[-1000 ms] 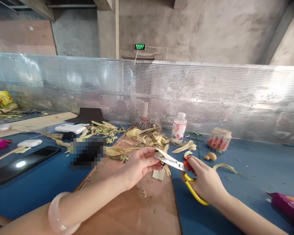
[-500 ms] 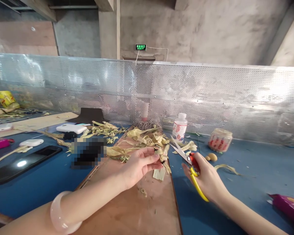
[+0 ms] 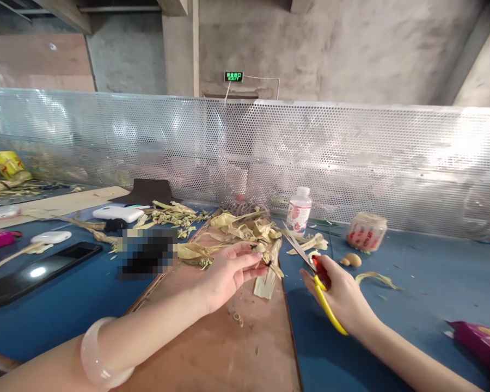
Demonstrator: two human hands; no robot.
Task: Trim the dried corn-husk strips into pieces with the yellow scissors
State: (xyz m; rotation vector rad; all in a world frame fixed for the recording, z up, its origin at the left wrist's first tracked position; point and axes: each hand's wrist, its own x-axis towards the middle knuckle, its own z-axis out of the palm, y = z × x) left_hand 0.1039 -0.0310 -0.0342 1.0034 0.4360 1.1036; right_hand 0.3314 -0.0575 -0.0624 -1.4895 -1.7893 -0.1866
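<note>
My left hand [image 3: 232,269] is closed, thumb and fingers pinching a small piece of dried corn husk [image 3: 265,255] with dark bits at its edges. My right hand [image 3: 343,288] grips a pair of scissors [image 3: 320,291] with yellow and red handles. The blades point up and to the left, apart from the piece in my left hand. Below my left fingertips, a flat pale husk strip [image 3: 264,287] lies on the brown board [image 3: 212,348]. Behind the hands spreads a heap of dried husks [image 3: 245,226].
A white bottle [image 3: 299,209] and a jar with red lettering [image 3: 366,232] stand at the back right, near small tan balls [image 3: 353,260]. A purple packet [image 3: 479,340] lies far right. On the left are a black phone [image 3: 41,272] and a white case [image 3: 118,214]. A perforated metal screen [image 3: 351,158] runs behind.
The husk piece in my left hand has turned slightly, and the left fingers have shifted a little. My right hand with the scissors has barely moved.
</note>
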